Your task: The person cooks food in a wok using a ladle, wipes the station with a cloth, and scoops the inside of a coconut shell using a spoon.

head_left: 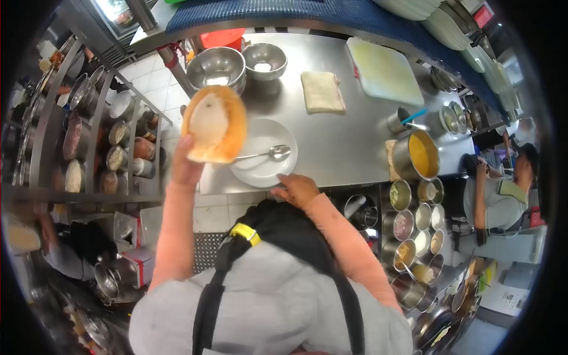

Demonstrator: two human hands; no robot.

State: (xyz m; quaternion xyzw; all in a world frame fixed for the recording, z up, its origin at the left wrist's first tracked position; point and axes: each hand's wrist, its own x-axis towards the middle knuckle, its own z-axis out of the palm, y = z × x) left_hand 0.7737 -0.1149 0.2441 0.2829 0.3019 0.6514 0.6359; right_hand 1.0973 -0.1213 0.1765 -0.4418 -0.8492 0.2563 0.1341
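Note:
My left hand (188, 160) is raised at the left, gripping a rounded orange-rimmed piece (238, 127) with a pale middle. It is slightly blurred, and I cannot tell its exact kind. Below it, a white plate (255, 176) rests on the steel table, partly covered by the orange-rimmed piece. A metal spoon (280, 152) lies across the plate, its handle pointing left. At the plate's near edge, my right hand (297, 189) has its fingers closed on the rim.
Steel bowls (265, 61) stand behind the plate. Further right are a folded cloth (322, 92), a cutting board (386, 72) and a pot of orange liquid (421, 155). Several small food containers (403, 225) line the right side. A person (497, 195) is at far right.

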